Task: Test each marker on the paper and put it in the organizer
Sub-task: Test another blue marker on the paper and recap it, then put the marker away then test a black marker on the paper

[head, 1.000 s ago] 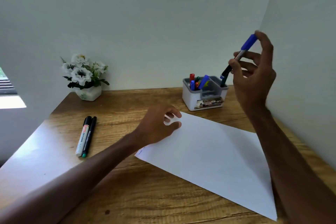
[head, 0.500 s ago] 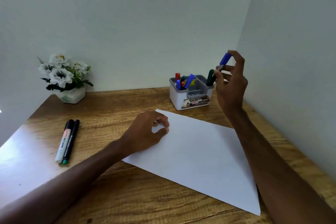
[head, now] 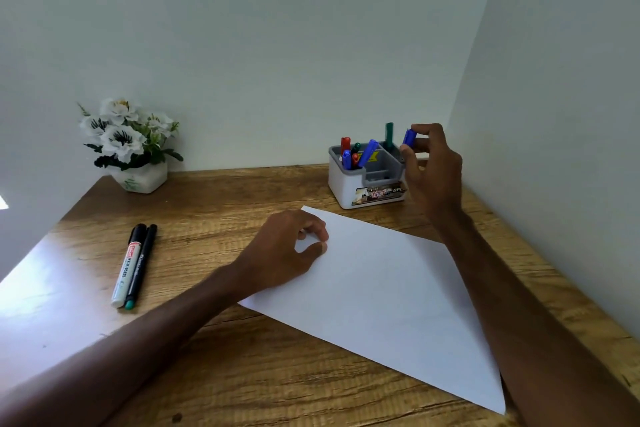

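Observation:
A white sheet of paper [head: 388, 295] lies on the wooden desk [head: 242, 374]. My left hand [head: 287, 250] rests on the paper's left edge, fingers curled, holding nothing. My right hand [head: 433, 173] pinches a blue-capped marker [head: 408, 139] at the right side of the white and grey organizer [head: 349, 187], the marker's lower part hidden behind the hand and organizer. Several markers [head: 356, 154] stand in the organizer's left compartment, and a green one [head: 389, 135] stands in the right. Two markers lie on the desk at the left: a whiteboard marker [head: 126, 267] and a black pen [head: 140, 267].
A white pot of artificial flowers [head: 128, 146] stands at the back left corner. Walls close the desk at the back and on the right, right behind the organizer.
My right hand has come down and forward with the blue-capped marker, from up in the air to the organizer's right side. The left hand stays on the paper.

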A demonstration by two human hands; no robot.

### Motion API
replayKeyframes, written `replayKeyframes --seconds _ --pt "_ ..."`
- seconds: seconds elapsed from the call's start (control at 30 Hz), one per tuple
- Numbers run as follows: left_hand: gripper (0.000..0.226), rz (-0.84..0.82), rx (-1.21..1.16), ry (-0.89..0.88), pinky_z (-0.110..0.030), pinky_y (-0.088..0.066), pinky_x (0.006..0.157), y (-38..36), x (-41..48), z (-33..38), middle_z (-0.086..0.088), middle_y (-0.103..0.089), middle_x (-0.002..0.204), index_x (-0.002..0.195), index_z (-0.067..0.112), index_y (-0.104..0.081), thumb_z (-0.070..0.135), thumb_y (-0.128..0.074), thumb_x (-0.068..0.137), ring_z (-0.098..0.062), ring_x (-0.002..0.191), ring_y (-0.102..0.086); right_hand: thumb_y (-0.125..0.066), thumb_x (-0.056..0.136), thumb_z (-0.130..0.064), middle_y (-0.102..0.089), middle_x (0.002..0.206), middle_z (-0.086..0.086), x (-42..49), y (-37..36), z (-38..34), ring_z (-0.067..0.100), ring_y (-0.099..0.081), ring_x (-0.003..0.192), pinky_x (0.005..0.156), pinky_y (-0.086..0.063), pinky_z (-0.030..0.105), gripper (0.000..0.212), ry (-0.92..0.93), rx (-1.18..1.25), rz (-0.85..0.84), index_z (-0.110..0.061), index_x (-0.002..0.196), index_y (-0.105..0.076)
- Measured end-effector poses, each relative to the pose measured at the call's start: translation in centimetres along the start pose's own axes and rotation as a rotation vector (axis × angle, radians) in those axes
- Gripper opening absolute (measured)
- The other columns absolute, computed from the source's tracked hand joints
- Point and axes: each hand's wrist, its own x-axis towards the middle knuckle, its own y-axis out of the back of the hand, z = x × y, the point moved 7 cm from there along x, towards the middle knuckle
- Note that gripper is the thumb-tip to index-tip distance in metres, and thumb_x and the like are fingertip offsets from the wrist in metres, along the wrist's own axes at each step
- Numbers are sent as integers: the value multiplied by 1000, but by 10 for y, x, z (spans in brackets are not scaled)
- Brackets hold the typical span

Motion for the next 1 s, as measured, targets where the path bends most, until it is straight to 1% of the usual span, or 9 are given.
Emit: replayKeyframes --seconds 0.13,0.33,0.47,0.57,0.67,0.77,0.83,0.93,1.0 --pt "12 1 3 -5 3 -41 77 0 -1 0 15 -68 122 106 28 -76 29 -73 94 10 93 -55 -76 92 -19 -67 131 8 -1 -1 -6 20 -63 117 92 -56 32 54 34 11 8 -14 139 -52" --pt "13 -3 20 -12 2 -39 74 -1 1 -2 14 -69 124 107 27 -76 29 -72 95 8 92 -55 -77 88 -10 -62 133 13 -8 8 -36 25 -58 123 99 -37 4 52 196 -22 122 -5 135 -55" --pt "13 26 -18 -45 -4 -47 76 8 0 0 12 -73 112 105 23 -78 21 -74 93 3 92 -62 -69 88 -3 -65 125 13 -26 1 -86 24 -58 120 100 -45 20 30 400 13 122 -4 118 -64" --pt "11 102 -10 -39 -6 -47 71 32 1 -4 18 -70 98 102 23 -78 19 -73 92 9 85 -63 -68 87 3 -69 113 12 -54 -21 -131 24 -61 110 94 -49 28 16 548 87 -10 -4 102 -69" --pt "8 156 16 -1 -9 -47 65 63 0 -15 21 -66 84 95 22 -75 15 -72 93 8 75 -62 -67 88 2 -70 103 10 -94 -53 -168 26 -62 99 87 -49 32 11 711 132 -299 -6 95 -71" --pt "11 245 36 83 -20 -55 68 99 -8 -44 11 -74 86 95 19 -77 10 -71 90 -5 76 -70 -66 88 -2 -72 105 9 -130 -87 -181 25 -65 96 82 -52 31 13 822 101 -609 -9 98 -72" --pt "13 327 31 141 -16 -54 70 123 -19 -68 6 -78 90 96 17 -80 11 -71 90 -5 79 -72 -66 88 -2 -72 107 10 -145 -104 -186 25 -66 95 78 -56 35 16 845 79 -739 -8 102 -73" --pt "12 402 8 192 -3 -50 71 150 -38 -95 10 -77 93 97 17 -80 10 -72 91 10 80 -69 -64 87 1 -72 108 8 -155 -119 -201 23 -66 97 75 -58 40 23 850 107 -837 -8 106 -74" --pt "11 437 -43 244 -4 -51 78 163 -50 -112 10 -78 94 97 17 -80 11 -73 91 9 84 -70 -61 87 3 -71 114 8 -162 -130 -216 24 -65 103 77 -58 42 29 855 126 -879 -8 111 -73"
